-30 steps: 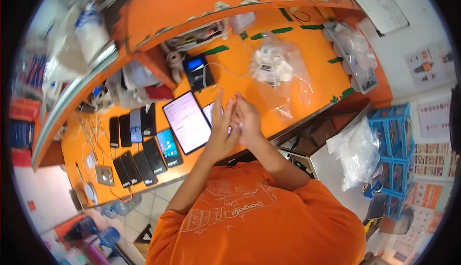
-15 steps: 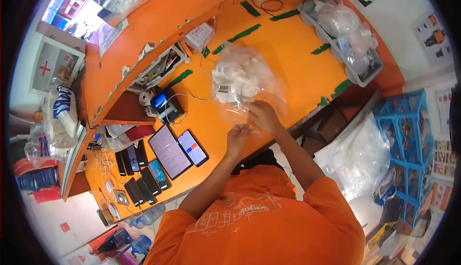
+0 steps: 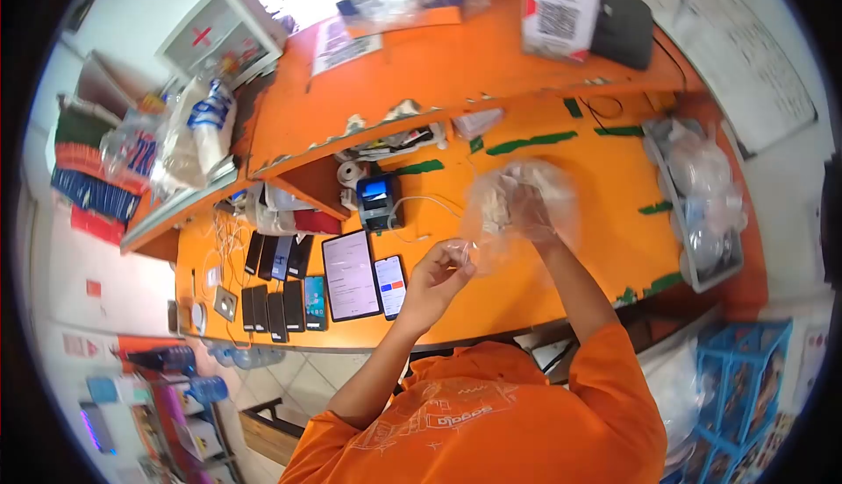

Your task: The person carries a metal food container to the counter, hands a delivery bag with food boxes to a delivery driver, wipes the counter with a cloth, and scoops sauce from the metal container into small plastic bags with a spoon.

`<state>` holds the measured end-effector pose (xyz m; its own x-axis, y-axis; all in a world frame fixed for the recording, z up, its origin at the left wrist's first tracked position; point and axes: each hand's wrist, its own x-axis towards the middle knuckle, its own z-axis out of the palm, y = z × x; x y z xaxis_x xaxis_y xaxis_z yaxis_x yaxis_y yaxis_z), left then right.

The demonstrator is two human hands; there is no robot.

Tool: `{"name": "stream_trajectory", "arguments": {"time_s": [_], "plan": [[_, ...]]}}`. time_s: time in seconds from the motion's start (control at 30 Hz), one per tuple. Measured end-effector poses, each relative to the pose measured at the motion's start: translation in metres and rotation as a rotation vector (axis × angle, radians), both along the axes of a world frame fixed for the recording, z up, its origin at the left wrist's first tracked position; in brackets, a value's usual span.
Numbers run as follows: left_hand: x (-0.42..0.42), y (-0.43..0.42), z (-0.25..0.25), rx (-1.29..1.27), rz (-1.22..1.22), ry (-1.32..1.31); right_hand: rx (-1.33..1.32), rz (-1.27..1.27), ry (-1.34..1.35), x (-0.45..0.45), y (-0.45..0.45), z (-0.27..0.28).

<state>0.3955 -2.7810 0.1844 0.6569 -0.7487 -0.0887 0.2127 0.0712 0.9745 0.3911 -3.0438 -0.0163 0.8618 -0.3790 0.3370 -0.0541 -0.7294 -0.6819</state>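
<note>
A clear plastic bag [image 3: 561,188] with white items in it lies on the orange counter. My left hand [image 3: 438,278] is closed on the near left edge of the bag. Inside the bag's opening is my right hand [image 3: 529,212], among the white items; the plastic and the contents hide its fingers. A large tablet [image 3: 351,275] and a phone [image 3: 390,287], both with lit screens, lie left of my left hand.
Several dark phones [image 3: 294,304] lie in rows at the left of the counter. Behind the tablet stands a small device [image 3: 379,203] with a blue screen and a white cable. A grey tray [image 3: 693,212] of plastic bags is at the right, blue crates [image 3: 741,387] below it.
My hands have gone from touching each other to the bag. Since half a second ago, my right hand has moved from the bag's edge into it. The view has turned and shifted.
</note>
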Motion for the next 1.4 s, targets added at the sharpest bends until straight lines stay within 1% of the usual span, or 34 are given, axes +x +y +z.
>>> {"name": "stream_trajectory", "arguments": {"time_s": [0.03, 0.07, 0.13, 0.17, 0.23, 0.27, 0.3, 0.33, 0.37, 0.43, 0.47, 0.5, 0.53, 0.57, 0.6, 0.63, 0.67, 0.77, 0.8, 0.83, 0.87, 0.9, 0.93, 0.97, 1.0, 1.07, 1.1, 1.17, 1.23, 1.27, 1.3, 1.33, 1.37, 1.4], "plan": [[0.004, -0.002, 0.004, -0.037, -0.007, -0.045, -0.422, -0.024, 0.118, -0.009, 0.008, 0.028], [0.012, -0.002, 0.001, -0.052, 0.026, -0.037, -0.440, 0.009, 0.120, -0.010, 0.014, 0.034], [0.031, -0.006, -0.011, 0.000, 0.036, -0.125, 0.557, 0.209, 0.100, -0.016, 0.022, 0.043], [0.038, -0.008, -0.007, -0.016, 0.052, -0.116, 0.541, 0.220, 0.115, -0.026, 0.026, 0.060], [0.052, -0.013, 0.001, -0.041, 0.041, -0.040, -0.343, 0.254, 0.206, -0.052, 0.037, 0.117], [0.060, -0.015, 0.005, -0.054, 0.077, -0.063, -0.360, 0.265, 0.207, -0.059, 0.040, 0.138], [0.075, -0.017, 0.004, -0.069, 0.088, -0.063, -0.389, 0.336, 0.298, -0.065, 0.043, 0.157], [0.095, -0.016, 0.000, -0.035, 0.132, -0.134, -0.416, 0.403, 0.393, -0.069, 0.045, 0.175], [0.113, -0.014, -0.002, 0.004, 0.174, -0.199, -0.426, 0.408, 0.399, -0.072, 0.043, 0.188], [0.142, -0.002, -0.001, 0.146, 0.337, -0.372, -0.138, 0.518, 0.407, -0.082, 0.040, 0.212], [0.151, 0.005, 0.001, 0.061, 0.379, -0.278, -0.193, 0.374, 0.646, -0.083, 0.047, 0.250], [0.160, 0.011, 0.006, -0.034, 0.416, -0.196, -0.195, 0.367, 0.651, -0.087, 0.046, 0.251], [0.168, 0.021, 0.009, 0.014, 0.421, -0.246, -0.234, 0.269, 0.446, -0.094, 0.039, 0.252], [0.168, 0.023, 0.011, 0.001, 0.404, -0.248, -0.277, 0.167, 0.239, -0.100, 0.033, 0.253], [0.165, 0.025, 0.012, 0.017, 0.367, -0.190, -0.287, 0.148, 0.237, -0.100, 0.027, 0.244], [0.159, 0.027, 0.011, 0.036, 0.334, -0.127, -0.395, 0.080, 0.196, -0.098, 0.019, 0.228], [0.153, 0.028, 0.013, 0.026, 0.327, -0.119, -0.501, 0.019, 0.158, -0.096, 0.020, 0.227], [0.144, 0.025, 0.027, -0.100, 0.489, -0.515, -0.520, -0.044, 0.145, -0.096, 0.024, 0.243], [0.135, 0.024, 0.034, -0.177, 0.617, -0.553, -0.527, -0.044, 0.146, -0.093, 0.026, 0.252], [0.134, 0.025, 0.028, -0.173, 0.620, -0.544, -0.453, -0.050, 0.084, -0.091, 0.029, 0.259], [0.133, 0.027, 0.017, -0.172, 0.545, -0.614, -0.373, -0.055, 0.024, -0.091, 0.032, 0.261], [0.132, 0.030, 0.010, -0.171, 0.466, -0.687, -0.365, -0.052, 0.031, -0.092, 0.026, 0.254], [0.130, 0.034, 0.006, -0.034, 0.415, -0.533, -0.441, -0.011, 0.006, -0.095, 0.011, 0.244], [0.133, 0.034, 0.008, -0.034, 0.422, -0.535, -0.524, 0.032, -0.027, -0.089, 0.006, 0.246], [0.136, 0.035, 0.010, -0.077, 0.441, -0.564, -0.526, 0.039, -0.031, -0.086, 0.003, 0.248], [0.125, 0.041, 0.007, -0.083, 0.467, -0.561, -0.394, -0.205, 0.026, -0.092, 0.009, 0.248], [0.120, 0.038, 0.009, -0.106, 0.448, -0.492, -0.386, -0.188, 0.040, -0.090, 0.010, 0.242], [0.119, 0.035, 0.011, -0.146, 0.431, -0.439, -0.408, -0.252, -0.075, -0.074, -0.001, 0.231], [0.098, 0.037, 0.005, -0.070, 0.270, -0.521, -0.467, -0.301, -0.067, -0.065, -0.017, 0.225], [0.085, 0.043, 0.000, -0.097, 0.129, -0.499, -0.527, -0.374, -0.047, -0.070, -0.030, 0.222], [0.077, 0.046, -0.014, -0.026, -0.059, -0.500, -0.578, -0.315, -0.151, -0.071, -0.048, 0.220], [0.065, 0.047, -0.027, 0.045, -0.194, -0.594, -0.634, -0.261, -0.245, -0.072, -0.066, 0.218], [0.045, 0.040, -0.035, 0.017, -0.265, -0.584, -0.586, -0.372, -0.079, -0.079, -0.069, 0.217], [0.030, 0.037, -0.040, 0.033, -0.288, -0.500, -0.522, -0.482, 0.076, -0.081, -0.070, 0.213]]}}
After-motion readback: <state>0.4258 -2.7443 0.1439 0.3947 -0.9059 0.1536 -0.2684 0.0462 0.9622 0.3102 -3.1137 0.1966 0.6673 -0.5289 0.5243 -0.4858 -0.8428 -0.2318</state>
